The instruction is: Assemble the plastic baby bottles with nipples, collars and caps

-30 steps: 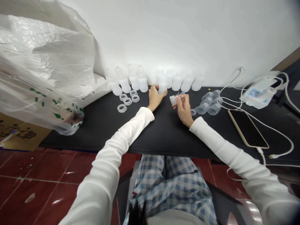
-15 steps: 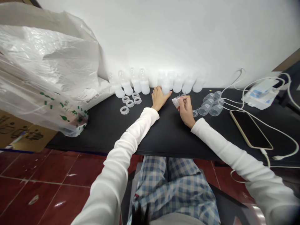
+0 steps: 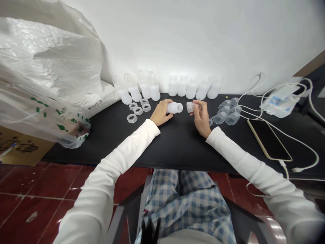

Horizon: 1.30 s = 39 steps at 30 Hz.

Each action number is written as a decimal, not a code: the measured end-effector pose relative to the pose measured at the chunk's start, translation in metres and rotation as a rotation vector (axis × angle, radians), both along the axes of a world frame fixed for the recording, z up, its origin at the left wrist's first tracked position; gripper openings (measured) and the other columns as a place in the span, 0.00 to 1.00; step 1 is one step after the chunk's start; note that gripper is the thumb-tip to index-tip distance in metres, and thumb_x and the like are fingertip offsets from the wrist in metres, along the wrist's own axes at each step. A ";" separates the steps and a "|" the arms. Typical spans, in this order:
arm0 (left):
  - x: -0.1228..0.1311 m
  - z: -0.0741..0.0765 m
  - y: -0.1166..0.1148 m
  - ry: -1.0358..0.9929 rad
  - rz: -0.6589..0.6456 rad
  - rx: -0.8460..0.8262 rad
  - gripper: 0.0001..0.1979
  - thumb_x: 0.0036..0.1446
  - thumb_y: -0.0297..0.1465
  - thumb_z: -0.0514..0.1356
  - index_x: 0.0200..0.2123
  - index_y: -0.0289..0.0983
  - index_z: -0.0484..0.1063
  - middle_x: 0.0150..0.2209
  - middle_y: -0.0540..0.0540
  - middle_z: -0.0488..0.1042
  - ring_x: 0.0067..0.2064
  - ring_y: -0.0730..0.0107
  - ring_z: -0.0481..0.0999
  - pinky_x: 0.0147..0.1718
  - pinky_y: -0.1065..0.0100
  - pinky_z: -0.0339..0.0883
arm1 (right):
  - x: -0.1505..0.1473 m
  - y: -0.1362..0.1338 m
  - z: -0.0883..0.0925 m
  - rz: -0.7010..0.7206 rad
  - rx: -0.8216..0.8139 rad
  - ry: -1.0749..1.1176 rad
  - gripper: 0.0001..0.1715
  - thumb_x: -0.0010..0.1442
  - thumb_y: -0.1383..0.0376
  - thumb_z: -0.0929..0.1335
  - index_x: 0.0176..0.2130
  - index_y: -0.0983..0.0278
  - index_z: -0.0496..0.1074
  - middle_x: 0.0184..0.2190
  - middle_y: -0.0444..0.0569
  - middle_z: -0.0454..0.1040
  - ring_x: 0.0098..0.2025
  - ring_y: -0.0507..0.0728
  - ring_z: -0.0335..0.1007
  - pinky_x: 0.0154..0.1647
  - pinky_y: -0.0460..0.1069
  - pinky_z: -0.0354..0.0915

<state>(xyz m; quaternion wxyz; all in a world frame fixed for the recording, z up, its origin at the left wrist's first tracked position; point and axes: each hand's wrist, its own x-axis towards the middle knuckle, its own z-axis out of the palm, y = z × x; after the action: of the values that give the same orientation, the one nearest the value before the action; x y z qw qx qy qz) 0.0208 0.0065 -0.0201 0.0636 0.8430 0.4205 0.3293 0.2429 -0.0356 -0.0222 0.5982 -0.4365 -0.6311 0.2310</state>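
Observation:
My left hand (image 3: pixel 161 113) is wrapped round a white bottle (image 3: pixel 174 107) lying on its side, its open neck facing right. Across a small gap, my right hand (image 3: pixel 201 117) grips a clear ribbed plastic piece (image 3: pixel 190 107) between thumb and fingers. Behind them, several white bottles (image 3: pixel 182 85) without tops stand by the wall. Further left are several white bottles with clear domed tops (image 3: pixel 154 88). Several clear rings (image 3: pixel 132 118) lie in front of those. To the right of my right hand sit several clear domed caps (image 3: pixel 224 111) and a small clear ring piece (image 3: pixel 210 121).
A large white plastic bag (image 3: pixel 63 57) and a clear bag with green print (image 3: pixel 61 120) fill the left side, above a cardboard box (image 3: pixel 27 147). At the right lie a phone (image 3: pixel 269 139), white cables (image 3: pixel 299 144) and a white-and-blue package (image 3: pixel 280 101). The black table (image 3: pixel 177 149) ends before my lap.
My left hand has taken a bottle from the standing row, moved left and tipped it sideways, neck towards my right hand. My right hand still holds the clear piece. The view has shifted slightly.

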 end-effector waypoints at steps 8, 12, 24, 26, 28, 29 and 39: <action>0.005 0.009 -0.005 0.123 -0.075 0.050 0.22 0.62 0.30 0.61 0.59 0.40 0.64 0.56 0.38 0.73 0.56 0.52 0.72 0.58 0.52 0.66 | 0.012 0.002 0.010 0.179 0.189 -0.386 0.25 0.70 0.45 0.64 0.55 0.58 0.72 0.51 0.55 0.77 0.52 0.62 0.76 0.53 0.59 0.77; 0.004 0.012 -0.005 0.164 -0.056 0.037 0.25 0.63 0.39 0.65 0.60 0.39 0.66 0.55 0.38 0.75 0.54 0.52 0.74 0.57 0.53 0.67 | 0.018 0.004 0.013 0.201 0.223 -0.443 0.22 0.71 0.49 0.64 0.56 0.57 0.72 0.53 0.55 0.78 0.54 0.62 0.76 0.55 0.59 0.76; -0.005 0.015 -0.003 0.236 0.013 0.016 0.32 0.57 0.54 0.66 0.57 0.40 0.73 0.53 0.41 0.80 0.54 0.54 0.79 0.49 0.61 0.71 | 0.020 0.005 0.009 0.328 0.247 -0.509 0.19 0.72 0.65 0.60 0.59 0.57 0.68 0.62 0.56 0.73 0.65 0.61 0.69 0.67 0.64 0.68; -0.005 0.015 -0.003 0.240 0.010 0.018 0.32 0.57 0.54 0.66 0.57 0.40 0.73 0.53 0.41 0.80 0.55 0.54 0.79 0.49 0.61 0.71 | 0.019 0.006 0.007 0.331 0.243 -0.478 0.20 0.71 0.65 0.61 0.60 0.57 0.67 0.61 0.56 0.73 0.65 0.62 0.70 0.66 0.64 0.69; -0.006 0.015 -0.003 0.237 0.011 0.019 0.33 0.57 0.54 0.66 0.58 0.40 0.73 0.53 0.41 0.80 0.55 0.54 0.79 0.50 0.61 0.72 | 0.020 0.007 0.004 0.321 0.230 -0.443 0.22 0.71 0.64 0.63 0.62 0.57 0.66 0.61 0.57 0.72 0.64 0.62 0.70 0.64 0.62 0.72; -0.006 0.015 -0.002 0.234 0.013 0.021 0.33 0.57 0.54 0.66 0.58 0.40 0.73 0.54 0.41 0.80 0.55 0.54 0.79 0.50 0.61 0.72 | 0.021 0.008 0.004 0.315 0.217 -0.430 0.22 0.70 0.63 0.64 0.62 0.57 0.65 0.61 0.58 0.72 0.64 0.62 0.70 0.62 0.62 0.73; -0.008 0.011 -0.002 0.225 0.046 0.069 0.34 0.55 0.56 0.66 0.57 0.41 0.75 0.52 0.40 0.81 0.53 0.54 0.80 0.45 0.62 0.73 | 0.026 0.014 0.003 0.289 0.191 -0.487 0.22 0.71 0.56 0.65 0.62 0.56 0.71 0.58 0.54 0.76 0.59 0.62 0.74 0.62 0.61 0.73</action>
<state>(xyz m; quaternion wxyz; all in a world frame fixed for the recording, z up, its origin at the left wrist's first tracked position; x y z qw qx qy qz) 0.0132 0.0044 -0.0087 -0.0207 0.8664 0.4326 0.2484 0.2690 -0.0220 -0.0193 0.4286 -0.3265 -0.8304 0.1417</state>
